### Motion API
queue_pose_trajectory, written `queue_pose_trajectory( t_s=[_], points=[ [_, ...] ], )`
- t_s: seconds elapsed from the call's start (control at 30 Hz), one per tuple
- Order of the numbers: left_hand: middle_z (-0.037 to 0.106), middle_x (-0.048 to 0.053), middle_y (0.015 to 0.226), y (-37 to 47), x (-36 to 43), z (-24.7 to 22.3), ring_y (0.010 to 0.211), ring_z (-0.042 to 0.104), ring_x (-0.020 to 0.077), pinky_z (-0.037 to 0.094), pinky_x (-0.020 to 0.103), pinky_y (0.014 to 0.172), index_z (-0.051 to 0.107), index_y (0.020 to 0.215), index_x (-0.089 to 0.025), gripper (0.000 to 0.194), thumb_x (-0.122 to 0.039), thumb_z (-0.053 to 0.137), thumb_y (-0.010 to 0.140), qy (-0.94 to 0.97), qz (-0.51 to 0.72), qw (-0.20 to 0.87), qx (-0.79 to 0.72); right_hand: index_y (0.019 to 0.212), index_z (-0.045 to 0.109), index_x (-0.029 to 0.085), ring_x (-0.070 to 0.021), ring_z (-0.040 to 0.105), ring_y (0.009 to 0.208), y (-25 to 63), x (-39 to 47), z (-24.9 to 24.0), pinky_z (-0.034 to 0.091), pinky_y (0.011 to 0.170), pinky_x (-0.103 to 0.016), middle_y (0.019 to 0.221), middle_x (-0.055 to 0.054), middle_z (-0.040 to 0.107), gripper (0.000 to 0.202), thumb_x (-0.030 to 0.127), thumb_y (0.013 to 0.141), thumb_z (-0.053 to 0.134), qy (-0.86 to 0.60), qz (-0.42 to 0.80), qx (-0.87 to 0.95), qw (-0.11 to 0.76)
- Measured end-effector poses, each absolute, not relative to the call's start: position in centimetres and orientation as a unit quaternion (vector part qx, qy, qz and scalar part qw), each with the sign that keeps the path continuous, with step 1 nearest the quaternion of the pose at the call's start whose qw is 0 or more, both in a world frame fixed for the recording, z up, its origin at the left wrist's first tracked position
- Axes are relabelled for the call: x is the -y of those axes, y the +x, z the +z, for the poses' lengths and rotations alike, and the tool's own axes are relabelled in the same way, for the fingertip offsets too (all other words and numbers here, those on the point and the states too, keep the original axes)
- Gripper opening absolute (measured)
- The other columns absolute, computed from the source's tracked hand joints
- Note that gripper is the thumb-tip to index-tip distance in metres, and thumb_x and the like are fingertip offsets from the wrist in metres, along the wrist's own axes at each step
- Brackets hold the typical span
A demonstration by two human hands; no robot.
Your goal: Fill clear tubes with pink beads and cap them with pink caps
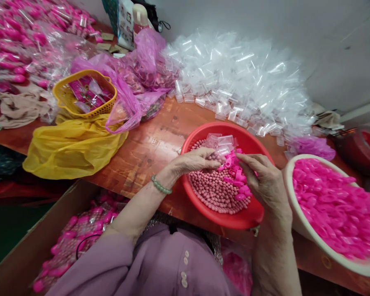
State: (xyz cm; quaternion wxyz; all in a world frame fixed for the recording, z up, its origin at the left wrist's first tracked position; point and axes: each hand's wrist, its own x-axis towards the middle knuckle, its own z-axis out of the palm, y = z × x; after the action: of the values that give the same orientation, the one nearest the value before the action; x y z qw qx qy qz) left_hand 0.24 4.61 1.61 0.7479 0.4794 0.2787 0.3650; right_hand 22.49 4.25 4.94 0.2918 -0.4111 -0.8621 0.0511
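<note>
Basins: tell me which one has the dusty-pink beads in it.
The red basin under the left hand and right hand; dusty-pink beads fill much of it, whereas the white basin shows bright pink pieces.

On the table [142, 160], a basin [228, 221] holding bead strings [216, 193], clips [234, 170] and a few cases [225, 144] is placed near the front edge, with a heap of cases [234, 78] piled behind it and a tub of clips [336, 260] set to its right. To the left, a basket [61, 98] is flanked by a cloth [21, 107] on its left and a bag [126, 98] on its right, while another bag [74, 148] is laid in front. Packed goods [12, 37] are heaped at the far left, and more are held in a box [33, 242] below the front edge.
</note>
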Motion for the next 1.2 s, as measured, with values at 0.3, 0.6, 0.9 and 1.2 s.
queue_pose_trajectory(
  t_s=[0.3, 0.6, 0.9, 1.2],
  points=[
    [0.048, -0.005, 0.067, 0.2, -4.6, 1.8, 0.059, 0.041, 0.0066, 0.03, 0.023, 0.058, 0.054, 0.079, -0.014, 0.014, -0.02, 0.066, 0.08, 0.486, 0.348, 0.754, -0.272, 0.111, 0.073, 0.024, -0.0194, 0.07, 0.092, 19.5, -4.7, 5.8, 0.056, 0.084, -0.035, 0.101, -0.006, 0.074, 0.022, 0.023, 0.094, 0.059, -0.396, 0.179, 0.831, 0.348],
    [0.042, -0.006, 0.062, 0.2, -4.7, 1.9, 0.056, 0.035, 0.0063, 0.026, 0.023, 0.055, 0.053, 0.073, -0.014, 0.013, -0.015, 0.061, 0.083, 0.528, 0.297, 0.738, -0.297, 0.104, 0.075, 0.021, -0.0203, 0.068, 0.082, 20.4, -6.0, 8.6, 0.054, 0.074, -0.032, 0.092, -0.007, 0.071, 0.023, 0.02, 0.094, 0.054, -0.303, 0.124, 0.934, 0.142],
    [0.056, -0.003, 0.072, 0.2, -4.7, 1.8, 0.062, 0.047, 0.0054, 0.033, 0.021, 0.059, 0.062, 0.084, -0.01, 0.013, -0.009, 0.07, 0.074, 0.445, 0.348, 0.776, -0.282, 0.104, 0.077, 0.023, -0.0207, 0.07, 0.084, 20.6, -5.8, 8.4, 0.054, 0.078, -0.034, 0.093, -0.005, 0.075, 0.02, 0.029, 0.09, 0.063, -0.433, 0.21, 0.841, 0.247],
    [0.057, -0.004, 0.069, 0.3, -4.7, 1.8, 0.065, 0.05, 0.0048, 0.038, 0.02, 0.064, 0.062, 0.08, -0.011, 0.027, -0.016, 0.083, 0.064, 0.403, 0.385, 0.793, -0.248, 0.102, 0.076, 0.024, -0.0202, 0.072, 0.098, 16.5, -3.8, 4.5, 0.055, 0.096, -0.043, 0.1, -0.003, 0.078, 0.022, 0.037, 0.084, 0.073, -0.492, 0.379, 0.622, 0.477]
  ],
)
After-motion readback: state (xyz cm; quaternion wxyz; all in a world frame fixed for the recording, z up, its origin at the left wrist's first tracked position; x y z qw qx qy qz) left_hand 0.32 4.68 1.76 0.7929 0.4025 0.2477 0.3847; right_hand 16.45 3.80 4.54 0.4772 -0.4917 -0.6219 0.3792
